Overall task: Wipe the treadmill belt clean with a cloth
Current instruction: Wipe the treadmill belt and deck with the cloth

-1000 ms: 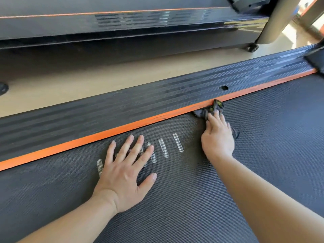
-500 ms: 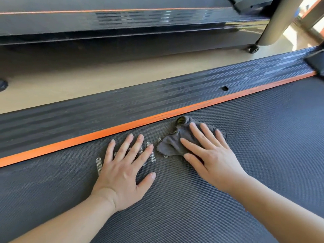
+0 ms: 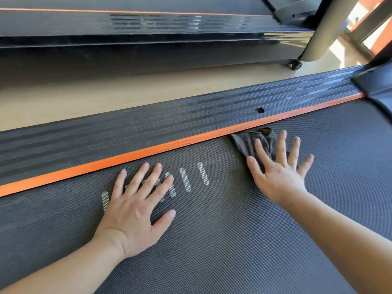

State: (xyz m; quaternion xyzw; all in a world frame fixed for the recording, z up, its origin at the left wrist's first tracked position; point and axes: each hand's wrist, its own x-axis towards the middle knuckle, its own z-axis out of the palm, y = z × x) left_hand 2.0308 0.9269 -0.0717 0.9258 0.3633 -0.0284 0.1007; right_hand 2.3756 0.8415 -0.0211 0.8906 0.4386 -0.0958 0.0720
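Grey cloth (image 3: 249,142) lies under the right hand (image 3: 277,177) (fingers spread flat).

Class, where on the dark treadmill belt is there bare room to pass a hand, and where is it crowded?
Free: the dark woven treadmill belt between the left hand and right hand, and further right. Crowded: against the orange strip, where the crumpled grey cloth lies.

Partly hidden under the right hand (image 3: 280,179): the near side of the cloth (image 3: 248,143). Partly covered by the left hand (image 3: 131,211): several white dashes (image 3: 185,182). Cut off by the frame: both forearms, the belt (image 3: 212,251), the neighbouring treadmill (image 3: 148,52).
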